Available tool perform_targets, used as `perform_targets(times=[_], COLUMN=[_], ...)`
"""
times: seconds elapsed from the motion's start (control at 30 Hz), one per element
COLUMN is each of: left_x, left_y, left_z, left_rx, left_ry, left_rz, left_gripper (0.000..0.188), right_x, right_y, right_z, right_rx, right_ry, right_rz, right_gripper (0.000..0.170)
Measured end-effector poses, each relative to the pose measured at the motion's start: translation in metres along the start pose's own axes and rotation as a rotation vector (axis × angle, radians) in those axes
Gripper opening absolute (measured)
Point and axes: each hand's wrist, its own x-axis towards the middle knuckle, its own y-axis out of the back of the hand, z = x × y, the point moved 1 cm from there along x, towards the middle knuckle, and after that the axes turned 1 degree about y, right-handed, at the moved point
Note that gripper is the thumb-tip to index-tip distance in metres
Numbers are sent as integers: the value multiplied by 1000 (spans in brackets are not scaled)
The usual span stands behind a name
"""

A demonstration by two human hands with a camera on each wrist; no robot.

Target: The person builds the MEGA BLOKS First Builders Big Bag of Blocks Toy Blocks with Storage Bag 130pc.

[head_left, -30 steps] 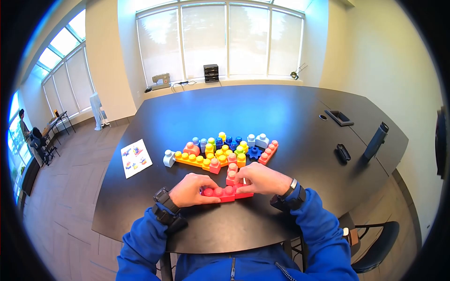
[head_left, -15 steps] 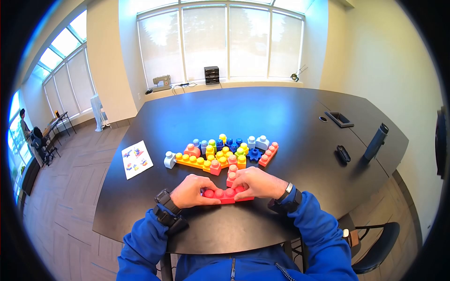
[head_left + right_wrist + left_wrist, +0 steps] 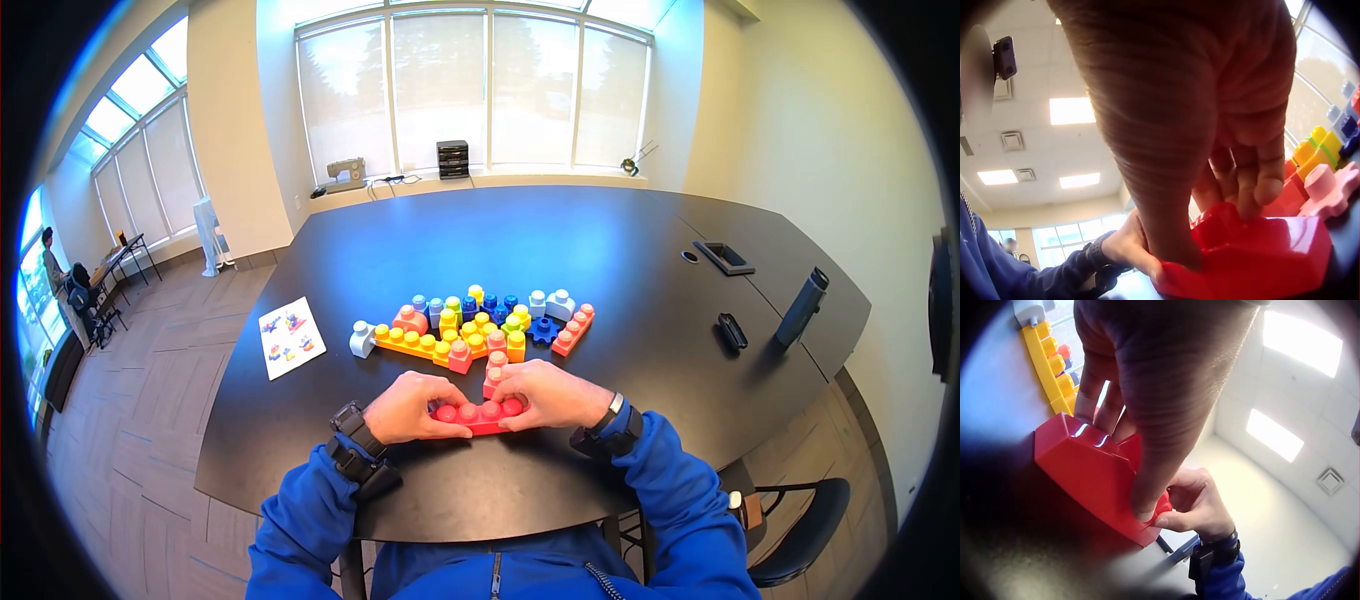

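Note:
In front of me a straight row of red toy building blocks (image 3: pixel 485 426) is held low over the table, studs up. My left hand (image 3: pixel 408 408) grips its left end, thumb on the near side and fingers on the far side. At the other end my right hand (image 3: pixel 555 392) pinches it the same way. The left wrist view has the smooth near face of the red blocks (image 3: pixel 1085 472), with the left thumb pressed to it. Just beyond the hands stand pinkish-red blocks (image 3: pixel 495 368); a pink gear-shaped piece (image 3: pixel 1338 190) shows in the right wrist view.
A long yellow block (image 3: pixel 405 343) and several blue, grey and yellow blocks (image 3: pixel 480 322) are clustered farther back. A picture sheet (image 3: pixel 292 338) lies at left. At right are a dark bottle (image 3: pixel 803 306), a black case (image 3: pixel 731 331) and a table socket (image 3: pixel 724 255).
My right hand has come slightly nearer to me and inward. The right part of the red blocks, stepped out of line before, now sits in one row with the left. The left hand stays nearly still.

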Motion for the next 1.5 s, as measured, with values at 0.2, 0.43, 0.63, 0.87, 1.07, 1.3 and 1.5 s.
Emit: perform_targets(times=[0.2, 0.43, 0.63, 0.87, 1.07, 1.3, 1.5], left_x=[1, 1, 1, 1, 1, -1, 1], left_y=[4, 1, -1, -1, -3, -1, 0], left_z=[13, 8, 5, 7, 3, 10, 14], left_rx=[65, 95, 90, 91, 113, 141, 157], left_ry=[12, -22, -15, -35, 11, -28, 50], left_rz=[73, -26, -35, -5, -43, -31, 57], left_gripper=[52, 48, 48, 47, 48, 51, 58], right_x=[-8, -7, 9, 8, 9, -19, -70], right_y=[21, 13, -17, -13, -7, 47, 50], right_z=[4, 16, 40, 37, 23, 52, 137], right_rx=[100, 303, 122, 91, 129, 64, -237], right_ry=[-92, -221, 72, 16, -24, -321, -389], right_rz=[173, 167, 275, 227, 232, 651, 460], right_gripper=[28, 28, 35, 33, 30, 21, 48])
